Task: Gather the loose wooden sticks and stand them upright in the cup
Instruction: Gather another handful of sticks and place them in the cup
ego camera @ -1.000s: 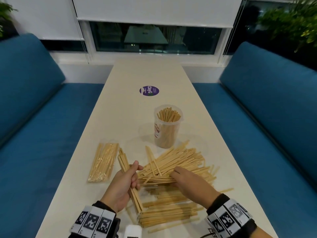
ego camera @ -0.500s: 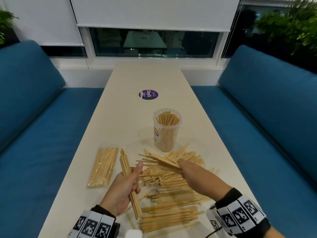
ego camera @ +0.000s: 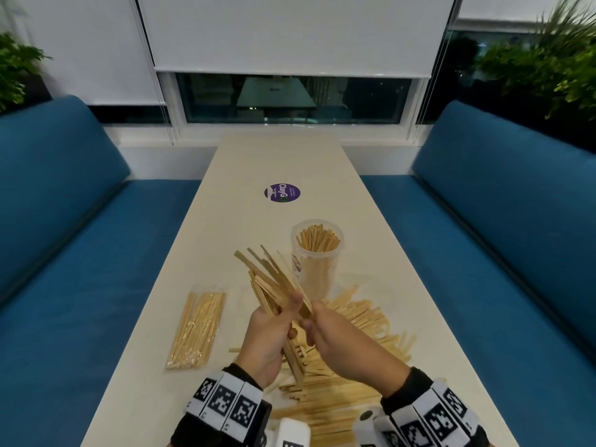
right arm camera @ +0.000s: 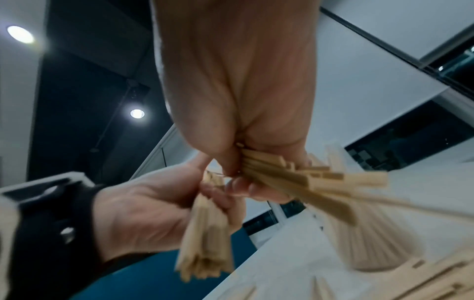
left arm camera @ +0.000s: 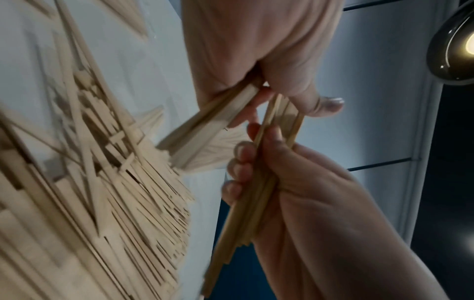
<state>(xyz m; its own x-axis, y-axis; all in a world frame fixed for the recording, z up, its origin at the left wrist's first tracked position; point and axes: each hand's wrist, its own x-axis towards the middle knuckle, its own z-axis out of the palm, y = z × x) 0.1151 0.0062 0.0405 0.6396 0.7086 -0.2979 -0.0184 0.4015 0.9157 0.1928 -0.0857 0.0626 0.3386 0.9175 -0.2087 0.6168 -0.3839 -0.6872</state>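
The left hand is curling its fingers round a tight bundle of pale flat wooden sticks, and the right hand is pinching a smaller fanned clutch of the same sticks and pressing it against that bundle, above the table. In the head view the raised ends are splaying outward and pointing toward the cup, so the step in hand looks like merging two handfuls into one. To do it well, the ends probably want squaring into a tight bundle before it goes anywhere, or stray tips may catch the rim.

The clear plastic cup is standing just beyond the hands, already holding many upright sticks, so room inside is likely getting scarce. A large loose heap of sticks is lying on the long cream table beneath and to the right of the hands. A clear packet of thin skewers is lying to the left, apart from the heap. A round purple sticker is sitting farther up the table.
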